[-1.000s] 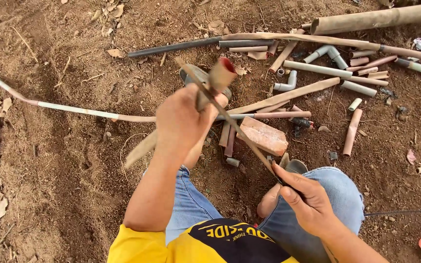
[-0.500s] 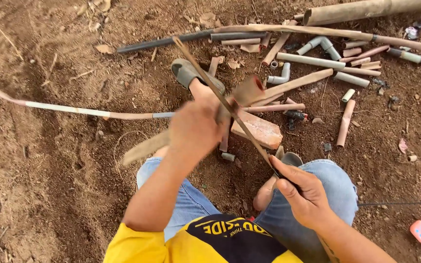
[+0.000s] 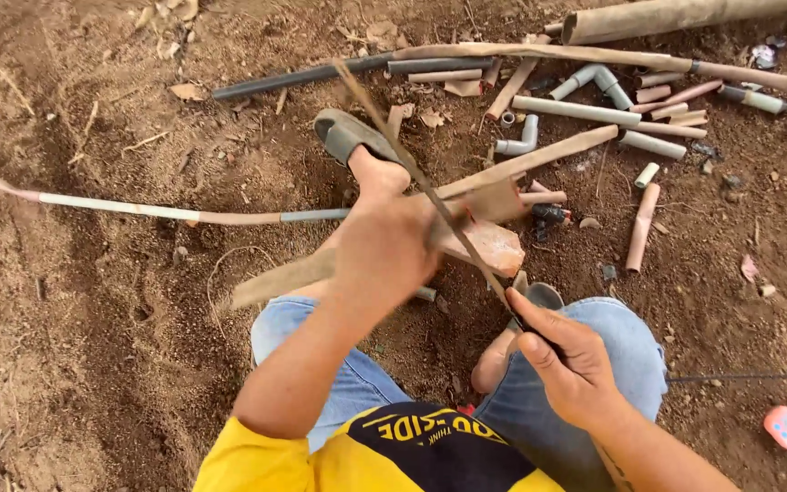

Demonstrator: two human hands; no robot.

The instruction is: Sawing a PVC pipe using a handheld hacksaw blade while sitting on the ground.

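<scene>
Gripped a short pipe piece [image 3: 494,202] in the left hand [image 3: 384,241]; pinched a thin saw blade [image 3: 430,187] with the right hand [image 3: 571,360], near a brick [image 3: 494,246].

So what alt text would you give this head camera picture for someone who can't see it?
A seated person's left hand grips a short pipe piece while the right hand draws a thin saw blade across it. Around their sandalled feet, pipe offcuts litter the bare brown dirt.

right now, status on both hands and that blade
Left hand gripping short pipe piece. Right hand holding thin saw blade across it. Brick just below.
</scene>
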